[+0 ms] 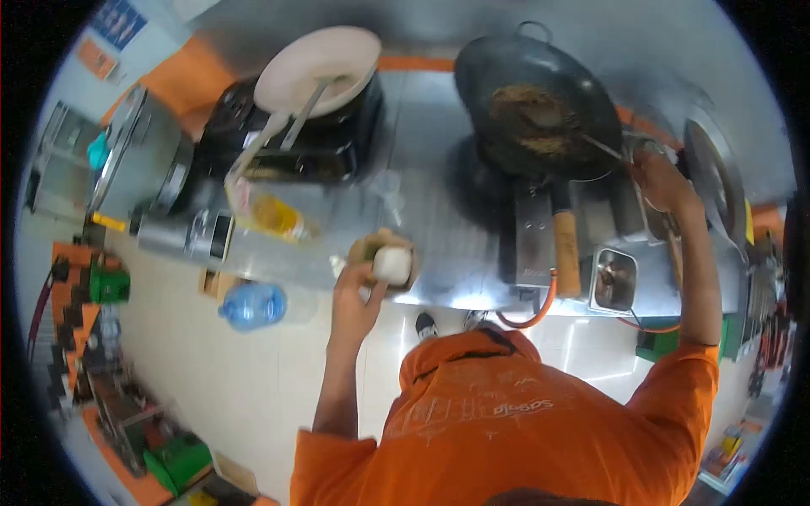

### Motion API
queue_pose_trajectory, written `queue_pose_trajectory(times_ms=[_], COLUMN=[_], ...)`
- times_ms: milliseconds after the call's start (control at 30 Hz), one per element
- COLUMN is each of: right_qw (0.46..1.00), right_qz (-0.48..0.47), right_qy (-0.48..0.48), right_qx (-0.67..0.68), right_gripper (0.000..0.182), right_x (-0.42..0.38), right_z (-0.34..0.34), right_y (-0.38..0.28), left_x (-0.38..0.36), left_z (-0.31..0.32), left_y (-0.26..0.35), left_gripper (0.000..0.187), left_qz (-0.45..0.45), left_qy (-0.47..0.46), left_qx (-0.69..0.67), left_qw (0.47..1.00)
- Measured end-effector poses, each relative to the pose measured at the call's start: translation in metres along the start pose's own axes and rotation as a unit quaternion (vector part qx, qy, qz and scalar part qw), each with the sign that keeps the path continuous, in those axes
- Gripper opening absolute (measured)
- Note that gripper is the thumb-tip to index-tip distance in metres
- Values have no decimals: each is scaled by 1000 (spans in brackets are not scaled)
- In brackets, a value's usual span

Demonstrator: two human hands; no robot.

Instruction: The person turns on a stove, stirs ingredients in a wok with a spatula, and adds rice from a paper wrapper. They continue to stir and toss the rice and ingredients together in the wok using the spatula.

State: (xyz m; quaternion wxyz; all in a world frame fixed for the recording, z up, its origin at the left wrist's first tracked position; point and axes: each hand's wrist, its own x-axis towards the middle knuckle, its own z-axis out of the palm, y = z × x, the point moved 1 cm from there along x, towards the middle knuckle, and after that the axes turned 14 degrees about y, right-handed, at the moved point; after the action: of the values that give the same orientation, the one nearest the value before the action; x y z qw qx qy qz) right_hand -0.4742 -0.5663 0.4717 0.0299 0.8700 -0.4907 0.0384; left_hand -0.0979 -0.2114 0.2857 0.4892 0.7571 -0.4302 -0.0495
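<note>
Over the near edge of the metal desk (426,198), left of its middle, our left hand (357,299) holds up a small brownish container (407,245) with something white (391,266) at its opening; the fingers curl around its near left side. At the far right, we see a black wok (498,80) holding brown, crumbly food (540,97), its wooden handle (567,253) pointing near. Our right hand (662,181) is at the wok's right rim, by the end of a thin utensil (601,148) that reaches into the food; we cannot tell exactly how those fingers close. At the far left, a pale pan (283,76) with a spatula (305,114) in it sits on a black stove (337,160). Nearer to us are a yellow bottle (280,217) at left and a steel tray (614,282) at right.
</note>
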Motion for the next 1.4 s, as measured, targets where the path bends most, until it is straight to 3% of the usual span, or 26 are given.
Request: queue_pose_trajectory(times_ms=[33, 100, 133, 200, 267, 333, 400, 433, 467, 533, 600, 633, 667, 733, 767, 800, 867, 967, 1067, 1167, 1233, 1267, 1333, 1400], right_qw=[1000, 998, 998, 997, 999, 998, 998, 998, 997, 997, 997, 999, 998, 996, 999, 999, 996, 997, 999, 1000, 999, 999, 997, 999], right_qz=[16, -24, -12, 4, 25, 40, -27, -33, -27, 53, 43, 18, -8, -34, -3, 28, 71, -11, 1, 23, 21, -3, -23, 40], right_qy=[12, -55, -55, -40, -7, 29, -42, -42, -49, 27, 54, -4, -64, -72, -39, -1, 27, -64, 1, -2, -12, -26, -58, 2], right_qx=[-6, 14, 15, 59, 44, 29, 40, 44, 47, 56, 35, 28, 20, 31, 37, 42, 36, -32, 33, 4, -35, -39, -38, 5], right_gripper=[31, 30, 30, 31, 31, 31, 32, 30, 30, 26, 25, 27, 28, 31, 28, 27, 28, 28, 29, 31, 32, 31, 31, 31], right_x=[-9, -32, -26, -9, -8, -12, -35, -33, -30, -2, -1, -11, -19, -19, -13, -4, 3, -16, 0, -4, -5, -7, -10, 11], right_z=[-15, -40, -36, -10, 4, -5, -29, -36, -26, 9, 13, -10, -24, -24, -13, 0, 19, -35, -1, 2, -25, -33, -21, -4], right_y=[1, -8, -17, -30, -6, 0, -8, -33, -41, -36, -9, -9, -11, -27, -37, -40, -7, -24, -32, -8, -16, -28, -34, -23], left_x=[-7, -26, -28, -42, -67, -109, -155, -161, -175, -201, -234, -243, -248, -269, -277, -282, -291, -313, -307, -309, -329, -317, -307, -347], left_z=[-9, -12, -6, -2, -5, -25, -32, -23, -18, -13, -23, -31, -31, -34, -31, -30, -26, -33, -38, -34, -28, -20, -21, -12], left_y=[4, -16, -22, -29, -37, -65, -100, -108, -114, -130, -153, -153, -156, -159, -176, -185, -212, -252, -223, -248, -282, -270, -247, -306], left_gripper=[21, 15, 15, 11, 17, 22, 27, 27, 29, 31, 37, 36, 36, 36, 40, 40, 49, 53, 53, 52, 50, 50, 47, 46], left_qz=[-17, -89, -83, -71, 2, -21, -106, -105, -119, -130, -181, -239, -237, -320, -330, -330, -353, -373, -410, -396, -310, -312, -419, -448], left_qy=[8, 85, 75, 146, 163, 190, 230, 228, 188, 144, 32, 17, 22, -1, -85, -89, -250, -233, -212, -234, -198, -197, -191, -193], left_qx=[-5, -45, -48, -31, 1, 33, 10, 9, 39, 65, 115, 149, 145, 186, 201, 202, 212, 198, 208, 191, 163, 161, 205, 137], left_qw=[1000, 991, 993, 986, 987, 981, 967, 968, 974, 979, 976, 960, 960, 929, 918, 918, 876, 876, 862, 867, 916, 915, 864, 862])
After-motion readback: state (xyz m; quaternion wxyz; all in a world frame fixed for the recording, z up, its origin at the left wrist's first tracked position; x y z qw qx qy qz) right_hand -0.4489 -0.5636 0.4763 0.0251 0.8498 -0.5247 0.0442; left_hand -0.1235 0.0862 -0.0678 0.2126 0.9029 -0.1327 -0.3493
